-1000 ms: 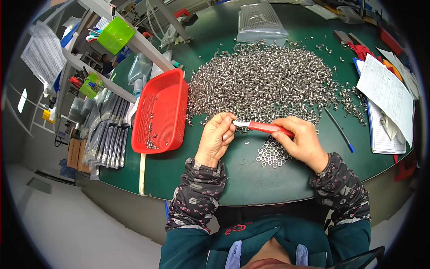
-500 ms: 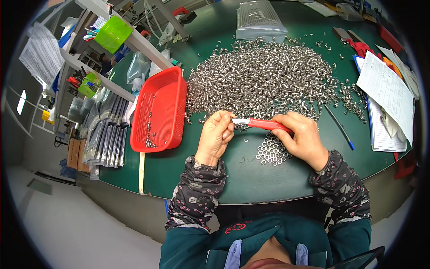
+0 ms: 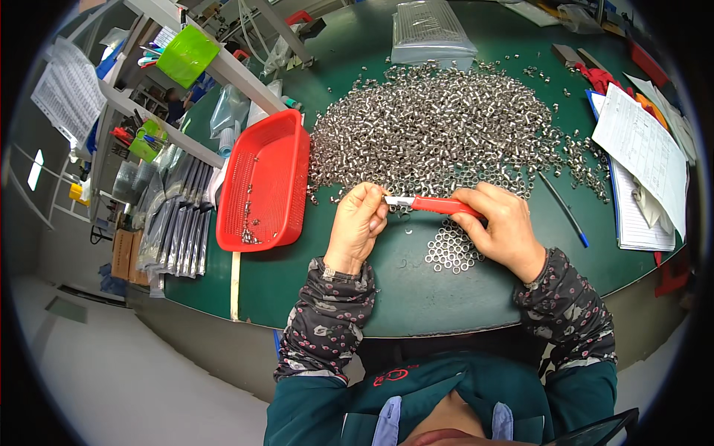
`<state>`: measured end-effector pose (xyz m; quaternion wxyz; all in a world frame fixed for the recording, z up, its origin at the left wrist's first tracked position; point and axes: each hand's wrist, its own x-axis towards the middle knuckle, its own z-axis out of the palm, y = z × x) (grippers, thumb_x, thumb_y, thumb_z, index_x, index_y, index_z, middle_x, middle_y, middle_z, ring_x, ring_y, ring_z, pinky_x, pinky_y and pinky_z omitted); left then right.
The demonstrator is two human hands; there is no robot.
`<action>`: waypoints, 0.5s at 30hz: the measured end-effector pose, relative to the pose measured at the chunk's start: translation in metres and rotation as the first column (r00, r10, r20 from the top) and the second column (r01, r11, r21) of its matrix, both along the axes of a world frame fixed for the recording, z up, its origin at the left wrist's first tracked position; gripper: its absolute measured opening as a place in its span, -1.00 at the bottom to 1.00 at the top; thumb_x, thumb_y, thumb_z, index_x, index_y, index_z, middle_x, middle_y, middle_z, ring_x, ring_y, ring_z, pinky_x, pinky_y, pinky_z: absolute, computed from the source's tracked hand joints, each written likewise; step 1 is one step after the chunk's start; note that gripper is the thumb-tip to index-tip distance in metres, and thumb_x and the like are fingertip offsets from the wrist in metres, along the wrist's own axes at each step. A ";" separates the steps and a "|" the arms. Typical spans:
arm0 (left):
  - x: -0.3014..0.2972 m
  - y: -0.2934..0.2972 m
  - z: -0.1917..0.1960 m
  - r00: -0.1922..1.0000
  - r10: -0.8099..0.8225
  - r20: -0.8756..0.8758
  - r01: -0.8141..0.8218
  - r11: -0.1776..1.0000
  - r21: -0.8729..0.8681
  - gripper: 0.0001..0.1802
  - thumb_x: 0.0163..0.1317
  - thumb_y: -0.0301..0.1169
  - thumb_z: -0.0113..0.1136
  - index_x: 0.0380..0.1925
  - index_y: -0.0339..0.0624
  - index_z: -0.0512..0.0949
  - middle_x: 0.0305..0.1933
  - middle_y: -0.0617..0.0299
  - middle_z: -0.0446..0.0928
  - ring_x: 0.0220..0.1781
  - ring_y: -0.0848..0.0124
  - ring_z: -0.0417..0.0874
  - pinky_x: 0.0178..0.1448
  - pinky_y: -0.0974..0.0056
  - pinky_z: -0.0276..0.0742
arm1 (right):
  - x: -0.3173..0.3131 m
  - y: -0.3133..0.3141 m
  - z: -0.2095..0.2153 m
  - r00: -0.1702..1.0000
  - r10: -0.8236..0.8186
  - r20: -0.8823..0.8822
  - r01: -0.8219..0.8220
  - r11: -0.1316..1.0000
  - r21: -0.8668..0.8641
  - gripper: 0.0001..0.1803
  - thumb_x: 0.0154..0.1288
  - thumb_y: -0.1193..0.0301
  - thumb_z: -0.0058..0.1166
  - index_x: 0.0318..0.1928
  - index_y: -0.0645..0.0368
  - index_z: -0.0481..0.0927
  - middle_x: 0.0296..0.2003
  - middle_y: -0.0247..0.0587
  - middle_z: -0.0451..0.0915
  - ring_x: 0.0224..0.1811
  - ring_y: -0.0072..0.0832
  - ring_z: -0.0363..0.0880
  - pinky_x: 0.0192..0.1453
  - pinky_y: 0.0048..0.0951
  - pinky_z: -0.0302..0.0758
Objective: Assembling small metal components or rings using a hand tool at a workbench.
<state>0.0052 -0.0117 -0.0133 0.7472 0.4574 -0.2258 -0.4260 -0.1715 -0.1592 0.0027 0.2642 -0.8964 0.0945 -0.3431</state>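
A red-handled utility knife (image 3: 439,205) is gripped in my right hand (image 3: 502,227), its short blade pointing left. The blade's tip meets the fingertips of my left hand (image 3: 358,221). That hand is closed in a pinch on a small metal piece, mostly hidden by the fingers. Just beyond both hands spreads a large heap of small metal rings (image 3: 439,123). Beneath my right hand lies a flat cluster of rings (image 3: 448,253), standing on end in a single layer and partly covered by the hand.
To the left, a red plastic basket (image 3: 282,186) holds a few metal pieces. A pen (image 3: 564,210) lies at the right, near papers on a clipboard (image 3: 643,156). A clear plastic box (image 3: 431,33) stands behind the heap. Bagged dark parts (image 3: 178,238) sit at the far left.
Both hands and the knife stay almost in place, with only a very slight shift at the fingertips and blade.
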 end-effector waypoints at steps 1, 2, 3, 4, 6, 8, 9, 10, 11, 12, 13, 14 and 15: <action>-0.001 0.000 0.001 1.000 0.000 0.000 0.000 1.000 0.000 -0.83 0.26 -0.34 0.00 -0.41 -0.22 0.45 -0.64 0.36 0.33 -0.73 0.71 0.14 -0.72 0.61 0.01 | 0.000 0.000 0.000 1.000 -0.001 0.006 0.001 1.000 -0.012 -0.79 -0.01 0.36 0.16 -0.31 0.11 0.54 -0.59 -0.25 0.40 -0.54 -0.29 0.46 -0.51 -0.31 0.37; -0.001 0.000 0.002 1.000 0.008 0.013 -0.008 1.000 0.009 -0.83 0.26 -0.34 0.00 -0.42 -0.21 0.45 -0.65 0.37 0.33 -0.74 0.71 0.14 -0.71 0.61 0.01 | 0.000 0.000 0.000 1.000 -0.001 0.006 0.001 1.000 -0.011 -0.79 -0.01 0.36 0.16 -0.31 0.11 0.54 -0.59 -0.25 0.40 -0.54 -0.29 0.46 -0.51 -0.31 0.37; -0.001 -0.001 0.002 1.000 0.016 0.027 -0.016 1.000 0.018 -0.83 0.26 -0.34 0.01 -0.43 -0.19 0.44 -0.66 0.38 0.32 -0.74 0.71 0.14 -0.71 0.61 0.01 | 0.000 0.000 0.001 1.000 0.000 0.004 0.000 1.000 -0.010 -0.79 -0.02 0.36 0.16 -0.31 0.11 0.54 -0.59 -0.25 0.40 -0.54 -0.29 0.46 -0.51 -0.31 0.37; -0.001 0.000 0.002 1.000 0.016 0.026 -0.016 1.000 0.018 -0.83 0.26 -0.34 0.01 -0.43 -0.19 0.44 -0.66 0.38 0.32 -0.74 0.71 0.14 -0.71 0.61 0.01 | 0.000 0.000 0.001 1.000 0.000 0.002 0.000 1.000 -0.008 -0.78 -0.02 0.36 0.16 -0.31 0.11 0.54 -0.59 -0.25 0.40 -0.53 -0.29 0.46 -0.51 -0.31 0.37; -0.001 0.000 0.002 0.999 0.029 0.029 -0.030 0.999 0.036 -0.83 0.25 -0.33 0.02 -0.46 -0.16 0.44 -0.67 0.39 0.31 -0.74 0.72 0.13 -0.71 0.61 0.00 | 0.000 0.000 0.000 1.000 0.002 0.004 -0.002 1.000 -0.014 -0.78 -0.02 0.36 0.16 -0.31 0.11 0.54 -0.59 -0.25 0.40 -0.53 -0.29 0.46 -0.50 -0.32 0.38; -0.001 0.000 0.002 0.999 0.042 0.028 -0.044 0.997 0.056 -0.83 0.25 -0.33 0.03 -0.47 -0.15 0.43 -0.67 0.40 0.30 -0.74 0.72 0.13 -0.71 0.61 -0.01 | 0.000 0.000 0.000 1.000 0.004 0.005 -0.004 1.000 -0.021 -0.78 -0.02 0.36 0.16 -0.30 0.12 0.54 -0.58 -0.25 0.40 -0.53 -0.29 0.46 -0.50 -0.32 0.38; -0.001 0.000 0.002 0.998 0.055 0.026 -0.057 0.996 0.076 -0.83 0.25 -0.33 0.03 -0.47 -0.14 0.43 -0.68 0.41 0.29 -0.74 0.72 0.12 -0.71 0.61 -0.01 | 0.000 0.000 0.000 1.000 0.004 0.002 -0.004 1.000 -0.022 -0.78 -0.02 0.36 0.16 -0.30 0.12 0.54 -0.58 -0.25 0.40 -0.53 -0.29 0.46 -0.50 -0.32 0.38; -0.001 0.000 0.002 0.998 0.055 0.026 -0.057 0.995 0.076 -0.83 0.25 -0.33 0.03 -0.47 -0.14 0.43 -0.68 0.41 0.29 -0.74 0.72 0.12 -0.71 0.61 -0.01 | 0.000 0.000 0.000 1.000 0.004 -0.002 -0.004 1.000 -0.024 -0.78 -0.01 0.36 0.16 -0.30 0.12 0.54 -0.58 -0.25 0.40 -0.53 -0.29 0.46 -0.50 -0.32 0.38; 0.001 0.000 0.000 0.998 0.051 0.032 -0.053 0.995 0.081 -0.82 0.26 -0.32 0.01 -0.47 -0.14 0.45 -0.70 0.40 0.28 -0.75 0.71 0.11 -0.71 0.60 -0.02 | 0.000 0.000 0.000 1.000 0.004 -0.002 -0.005 1.000 -0.024 -0.78 -0.01 0.36 0.16 -0.30 0.12 0.54 -0.58 -0.25 0.40 -0.53 -0.29 0.46 -0.50 -0.32 0.38; 0.001 0.000 0.000 0.998 0.046 0.038 -0.049 0.995 0.087 -0.80 0.27 -0.31 -0.02 -0.46 -0.15 0.46 -0.71 0.38 0.26 -0.75 0.70 0.10 -0.72 0.59 -0.03 | 0.000 0.000 -0.001 1.000 0.008 0.009 -0.008 1.000 -0.014 -0.79 -0.02 0.39 0.16 -0.31 0.13 0.55 -0.59 -0.24 0.39 -0.54 -0.29 0.43 -0.50 -0.33 0.35; 0.001 0.000 0.000 0.998 0.047 0.037 -0.050 0.995 0.087 -0.80 0.27 -0.31 -0.02 -0.46 -0.15 0.46 -0.71 0.38 0.26 -0.75 0.70 0.10 -0.72 0.59 -0.03 | 0.000 0.001 -0.001 1.000 0.011 0.020 -0.011 1.000 -0.004 -0.80 -0.03 0.42 0.15 -0.31 0.15 0.55 -0.60 -0.23 0.39 -0.56 -0.29 0.41 -0.50 -0.34 0.32; 0.002 0.001 0.000 0.998 0.043 0.045 -0.047 0.995 0.091 -0.80 0.27 -0.31 -0.01 -0.47 -0.15 0.46 -0.71 0.38 0.26 -0.75 0.70 0.10 -0.72 0.59 -0.04 | 0.000 0.001 -0.001 1.000 0.011 0.019 -0.011 1.000 -0.004 -0.80 -0.03 0.42 0.15 -0.31 0.15 0.55 -0.60 -0.23 0.39 -0.56 -0.29 0.41 -0.50 -0.34 0.32; 0.002 0.001 0.000 0.998 0.039 0.053 -0.044 0.995 0.094 -0.80 0.27 -0.32 -0.01 -0.48 -0.15 0.46 -0.71 0.39 0.25 -0.75 0.70 0.10 -0.72 0.59 -0.04 | 0.000 0.001 -0.001 1.000 0.014 0.016 -0.014 1.000 0.000 -0.80 -0.03 0.41 0.15 -0.31 0.15 0.55 -0.59 -0.23 0.39 -0.56 -0.29 0.41 -0.50 -0.35 0.32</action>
